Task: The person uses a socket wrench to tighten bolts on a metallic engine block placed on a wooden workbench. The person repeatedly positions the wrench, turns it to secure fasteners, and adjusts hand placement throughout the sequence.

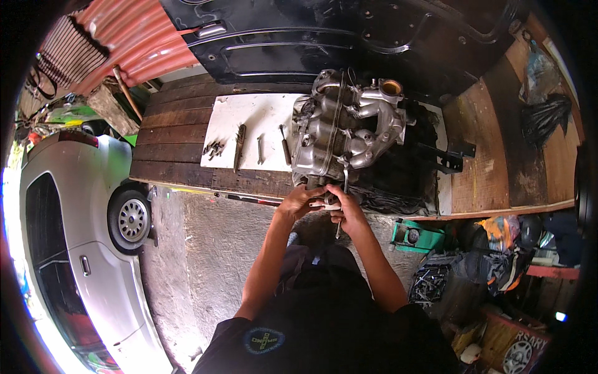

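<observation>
both hands, left [301, 201] and right [346, 212], clasped around a small part [328, 201] (under the engine block [346, 131])

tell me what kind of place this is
Most likely an open-air car repair workshop. A grey metal engine assembly sits on a dark wooden plank bench, loose hand tools lie on a white board, and a silver car is parked alongside.
</observation>
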